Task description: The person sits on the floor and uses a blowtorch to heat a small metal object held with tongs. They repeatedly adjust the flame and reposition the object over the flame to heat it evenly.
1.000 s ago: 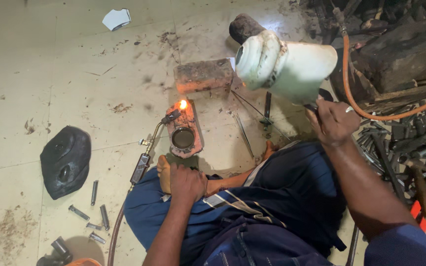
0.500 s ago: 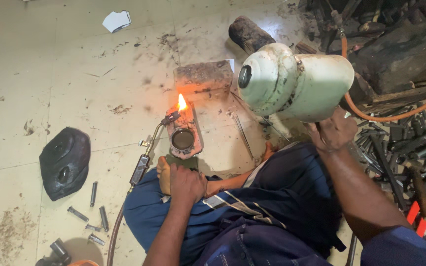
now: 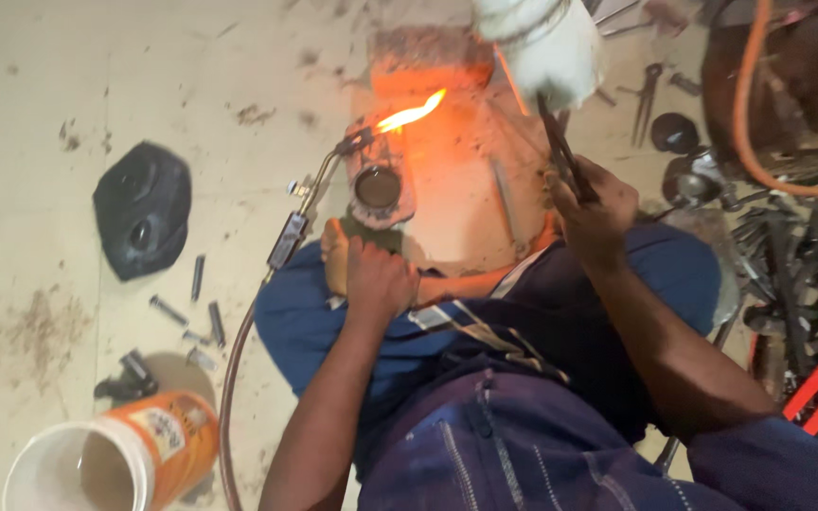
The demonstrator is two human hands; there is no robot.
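Observation:
My right hand (image 3: 595, 214) is closed on dark pliers (image 3: 560, 147) that reach up to a white metal cylinder (image 3: 534, 36), held off the floor at the top edge of view. A lit gas torch (image 3: 307, 202) lies on the floor, and its orange flame (image 3: 411, 114) points toward a brick (image 3: 428, 59). Beside the flame sits a round metal part (image 3: 378, 189) with a dark bore. My left hand (image 3: 381, 280) is curled over my bare foot just below that part. Whether it grips anything is hidden.
A black plastic cover (image 3: 141, 210) lies to the left, with several loose bolts (image 3: 197, 305) near it. An orange and white bucket (image 3: 117, 456) lies tipped at bottom left. An orange hose (image 3: 748, 123) and a heap of tools and scrap metal (image 3: 788, 255) crowd the right side.
The white cylinder has swung up and away toward the top edge. The flame has grown longer and lights the floor orange. The view has come closer, and my left hand has stayed put.

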